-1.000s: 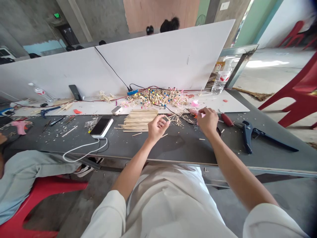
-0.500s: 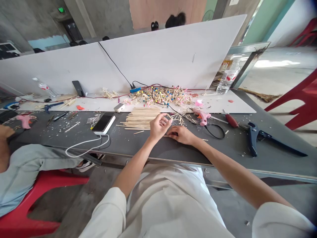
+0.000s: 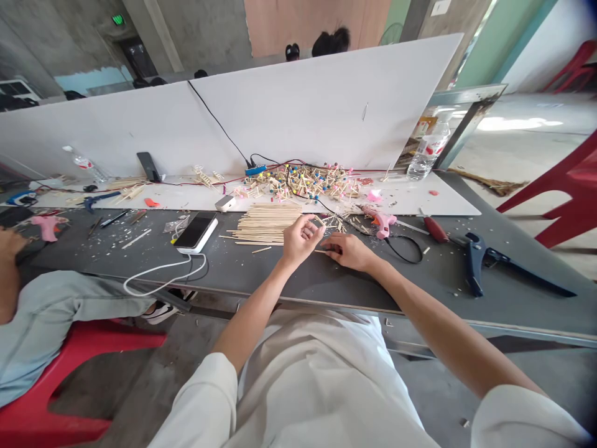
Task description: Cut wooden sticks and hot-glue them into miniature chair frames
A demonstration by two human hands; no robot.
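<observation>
My left hand is raised just over the dark table, its fingers curled and pinching a short wooden piece at the fingertips. Close by on the right, my right hand rests low over the tabletop, fingers closed on a thin wooden stick that pokes out to the left. A row of long wooden sticks lies beside my left hand. Small loose wooden pieces are scattered beyond both hands.
Behind lies a heap of sticks with coloured balls. A pink glue gun, red-handled tool and blue cutter are at right. A phone with a white cable is left. Another person's hand shows far left.
My right hand has shifted slightly right, away from my left hand, and the thin stick moved with it. My left hand has barely moved.
</observation>
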